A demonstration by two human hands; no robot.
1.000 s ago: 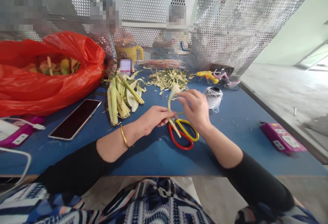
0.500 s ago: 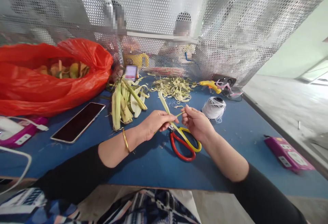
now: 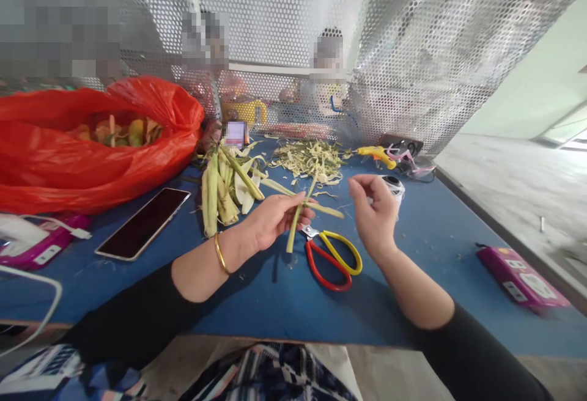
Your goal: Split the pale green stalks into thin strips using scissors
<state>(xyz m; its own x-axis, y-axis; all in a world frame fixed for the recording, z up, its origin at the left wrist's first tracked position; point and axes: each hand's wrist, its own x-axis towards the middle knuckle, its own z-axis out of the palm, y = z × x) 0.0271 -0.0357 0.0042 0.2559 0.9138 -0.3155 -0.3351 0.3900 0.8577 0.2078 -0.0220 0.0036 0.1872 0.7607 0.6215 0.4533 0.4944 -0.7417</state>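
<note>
My left hand (image 3: pixel 279 220) is closed in a pinch on crossed pale green plant strips (image 3: pixel 331 210). One strip points down toward me, while others reach up and out to both sides. To its right, my right hand (image 3: pixel 376 208) is raised above the table, apart from the strips, its thumb and fingers curled together. Whether a thin thread lies in that pinch I cannot make out. Between and below the hands lie scissors (image 3: pixel 328 266) with one red and one yellow handle. Behind my right hand stands a spool of white thread (image 3: pixel 398 190), partly hidden.
Husk-like stalks (image 3: pixel 211 190) and a heap of shredded strips (image 3: pixel 307 159) lie farther back. At left are a red plastic bag (image 3: pixel 151 172), a phone (image 3: pixel 142 224) and a purple power strip (image 3: pixel 55 248). A yellow glue gun (image 3: pixel 376 155) and glasses (image 3: pixel 417 165) lie back right.
My right hand has let go of the strip and moved right, in front of the thread spool. In my left hand the strips have turned and now spread as a cross.
</note>
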